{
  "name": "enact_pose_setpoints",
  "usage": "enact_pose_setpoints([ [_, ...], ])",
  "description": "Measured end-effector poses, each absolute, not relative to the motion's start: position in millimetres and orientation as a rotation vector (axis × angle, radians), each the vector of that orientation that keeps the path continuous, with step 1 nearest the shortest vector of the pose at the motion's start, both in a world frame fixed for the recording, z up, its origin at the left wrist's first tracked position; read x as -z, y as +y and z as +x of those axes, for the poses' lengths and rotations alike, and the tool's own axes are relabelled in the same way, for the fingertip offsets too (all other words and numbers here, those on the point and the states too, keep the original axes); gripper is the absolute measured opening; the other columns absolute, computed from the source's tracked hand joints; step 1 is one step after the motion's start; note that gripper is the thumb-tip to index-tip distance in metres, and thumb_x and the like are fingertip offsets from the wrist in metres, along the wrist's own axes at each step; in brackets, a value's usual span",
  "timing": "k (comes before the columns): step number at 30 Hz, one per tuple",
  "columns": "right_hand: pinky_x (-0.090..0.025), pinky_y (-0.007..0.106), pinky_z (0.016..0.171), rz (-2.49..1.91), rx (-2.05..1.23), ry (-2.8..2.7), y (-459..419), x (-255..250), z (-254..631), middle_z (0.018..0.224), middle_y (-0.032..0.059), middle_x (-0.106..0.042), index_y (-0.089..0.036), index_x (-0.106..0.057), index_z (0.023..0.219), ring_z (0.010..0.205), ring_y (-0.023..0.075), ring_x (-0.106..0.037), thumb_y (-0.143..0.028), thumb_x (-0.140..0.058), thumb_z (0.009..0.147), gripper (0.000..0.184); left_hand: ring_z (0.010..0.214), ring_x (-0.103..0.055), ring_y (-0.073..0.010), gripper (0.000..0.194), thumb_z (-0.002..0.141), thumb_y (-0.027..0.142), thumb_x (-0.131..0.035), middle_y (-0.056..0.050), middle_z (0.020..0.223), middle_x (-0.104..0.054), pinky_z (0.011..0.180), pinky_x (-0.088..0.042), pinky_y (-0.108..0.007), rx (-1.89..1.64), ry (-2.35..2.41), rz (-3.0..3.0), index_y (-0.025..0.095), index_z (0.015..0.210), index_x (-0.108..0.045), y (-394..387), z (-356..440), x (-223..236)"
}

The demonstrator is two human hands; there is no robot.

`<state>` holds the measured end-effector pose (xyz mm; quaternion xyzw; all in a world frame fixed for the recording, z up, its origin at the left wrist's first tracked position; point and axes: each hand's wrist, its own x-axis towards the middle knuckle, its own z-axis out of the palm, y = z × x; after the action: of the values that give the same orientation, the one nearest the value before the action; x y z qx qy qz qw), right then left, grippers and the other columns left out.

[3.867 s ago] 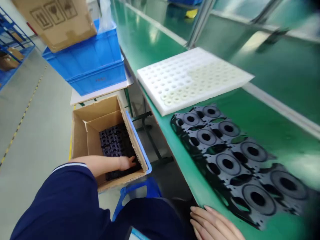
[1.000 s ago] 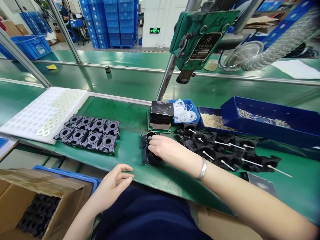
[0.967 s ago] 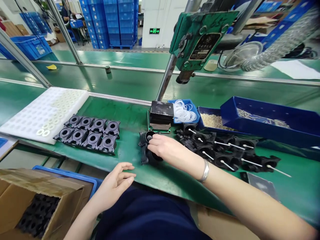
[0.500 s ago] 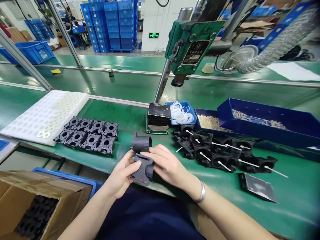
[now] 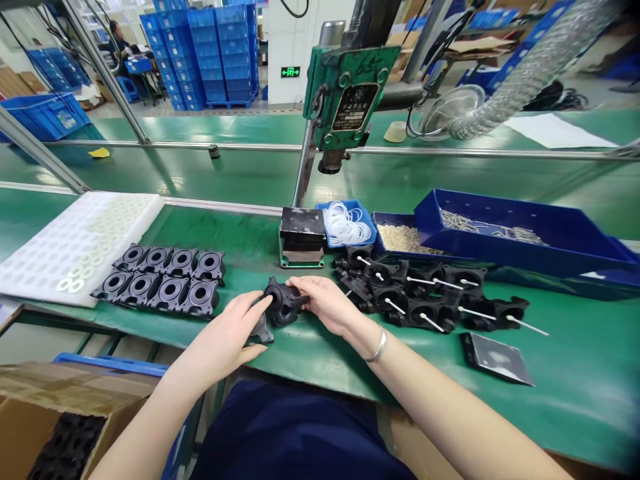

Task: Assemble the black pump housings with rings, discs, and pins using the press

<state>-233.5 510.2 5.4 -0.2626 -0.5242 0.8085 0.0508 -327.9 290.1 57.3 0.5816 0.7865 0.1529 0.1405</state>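
Observation:
Two black plastic housings are in front of me on the green workbench. My right hand (image 5: 327, 303) grips the farther black housing (image 5: 286, 308) by its right side, with the round bore turned toward the left. My left hand (image 5: 227, 337) is wrapped over the nearer black housing (image 5: 262, 331), which is mostly hidden beneath the palm and fingers. One left fingertip reaches to the bore of the farther housing. Left of my hands stand several black housings (image 5: 170, 291) in two rows, round faces up. To the right lie several black housings (image 5: 425, 313) with white-tipped sticks in them.
Behind my hands stands a green press (image 5: 345, 100) over a black block (image 5: 303, 223). A blue bin (image 5: 367, 243) holds white rings; a dark blue bin (image 5: 500, 257) holds small pins. A white foam tray (image 5: 30, 267) lies left. An open carton (image 5: 120, 427) sits below the bench edge.
I have turned from the carton to the bench. Both hands have come together on the two black housings, which have been turned from showing their sides to showing a round bore.

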Motion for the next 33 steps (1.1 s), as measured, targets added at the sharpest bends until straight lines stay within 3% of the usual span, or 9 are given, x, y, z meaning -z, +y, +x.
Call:
enact_pose_setpoints([
  [3, -0.039, 0.026, 0.064, -0.704, -2.311, -1.847, 507.7, -5.6, -232.9, 0.077, 0.0026, -0.067, -0.013, -0.074, 0.092, 0.068, 0.0134, -0.054, -0.064, -0.072, 0.078, 0.052, 0.14, -0.046, -0.0341, 0.074, 0.085, 0.027, -0.075, -0.021, 0.148, -0.046, 0.113, -0.046, -0.053, -0.506, 2.368, 1.69, 0.017, 0.147, -0.036, 286.5, -327.3, -43.8],
  [7, -0.049, 0.032, 0.072, -0.504, -1.778, -2.32, 504.9, -4.9, -225.2, 0.087, 0.0044, -0.063, -0.015, -0.069, 0.101, 0.078, 0.0183, -0.059, -0.052, -0.078, 0.077, 0.045, 0.142, -0.044, -0.034, 0.072, 0.089, 0.028, -0.07, -0.019, 0.145, -0.051, 0.115, -0.044, -0.056, -0.62, 2.377, 1.769, 0.02, 0.149, -0.032, 278.1, -324.2, -28.0],
  [10, -0.052, 0.042, 0.095, -0.192, -1.338, -2.478, 504.5, -12.0, -217.5, 0.118, 0.014, -0.06, -0.016, -0.064, 0.117, 0.112, 0.0265, -0.059, -0.044, -0.07, 0.088, 0.04, 0.146, -0.039, -0.0322, 0.073, 0.09, 0.028, -0.069, -0.018, 0.146, -0.051, 0.117, -0.042, -0.054, -0.679, 2.361, 1.769, 0.02, 0.151, -0.03, 275.2, -322.6, -23.9],
  [13, -0.039, 0.049, 0.116, 0.294, -1.106, -2.651, 507.9, -25.8, -211.4, 0.152, 0.0165, -0.043, -0.021, -0.043, 0.146, 0.142, 0.0294, -0.039, -0.044, -0.07, 0.09, 0.066, 0.148, -0.037, -0.0311, 0.073, 0.09, 0.028, -0.07, -0.019, 0.146, -0.051, 0.118, -0.042, -0.052, -0.703, 2.341, 1.798, 0.017, 0.15, -0.031, 274.8, -323.2, -24.0],
  [16, -0.042, 0.052, 0.113, 0.557, -0.838, -2.865, 512.3, -38.2, -209.0, 0.154, 0.0141, -0.042, -0.026, -0.036, 0.151, 0.138, 0.0308, -0.044, -0.032, -0.073, 0.089, 0.073, 0.148, -0.037, -0.0316, 0.073, 0.086, 0.028, -0.074, -0.022, 0.146, -0.051, 0.115, -0.046, -0.05, -0.644, 2.374, 1.859, 0.012, 0.146, -0.035, 275.0, -324.9, -26.6],
  [20, -0.049, 0.052, 0.104, 0.44, -0.521, -2.993, 515.2, -45.6, -208.9, 0.149, 0.0179, -0.045, -0.02, -0.055, 0.131, 0.126, 0.0342, -0.052, -0.017, -0.075, 0.084, 0.051, 0.141, -0.046, -0.0354, 0.069, 0.081, 0.025, -0.079, -0.024, 0.143, -0.056, 0.11, -0.051, -0.053, -0.356, 2.455, 2.032, 0.006, 0.138, -0.045, 276.1, -327.5, -30.8],
  [22, -0.052, 0.05, 0.099, 0.425, -0.479, -3.032, 516.6, -46.4, -211.0, 0.141, 0.0195, -0.049, -0.018, -0.058, 0.119, 0.118, 0.034, -0.057, -0.015, -0.078, 0.079, 0.045, 0.137, -0.052, -0.036, 0.063, 0.084, 0.024, -0.077, -0.023, 0.142, -0.058, 0.11, -0.049, -0.057, -0.22, 2.502, 2.11, 0.005, 0.137, -0.048, 276.2, -329.8, -31.2],
  [26, -0.055, 0.043, 0.085, 0.249, -0.676, -2.922, 518.3, -40.3, -229.4, 0.118, 0.0126, -0.054, -0.02, -0.054, 0.107, 0.099, 0.0275, -0.061, -0.016, -0.077, 0.078, 0.037, 0.136, -0.053, -0.0345, 0.052, 0.09, 0.017, -0.068, -0.022, 0.145, -0.057, 0.111, -0.047, -0.059, -0.096, 2.597, 2.154, 0.004, 0.137, -0.05, 271.7, -338.4, -28.6],
  [33, -0.049, 0.042, 0.092, -0.175, -1.2, -2.271, 493.6, 0.4, -302.3, 0.104, 0.0074, -0.055, -0.024, -0.043, 0.091, 0.1, 0.0254, -0.056, -0.038, -0.076, 0.081, 0.037, 0.137, -0.052, -0.0304, 0.05, 0.092, 0.016, -0.064, -0.018, 0.147, -0.056, 0.11, -0.05, -0.052, -0.16, 2.537, 2.21, 0.007, 0.139, -0.051, 257.7, -357.3, -24.1],
])
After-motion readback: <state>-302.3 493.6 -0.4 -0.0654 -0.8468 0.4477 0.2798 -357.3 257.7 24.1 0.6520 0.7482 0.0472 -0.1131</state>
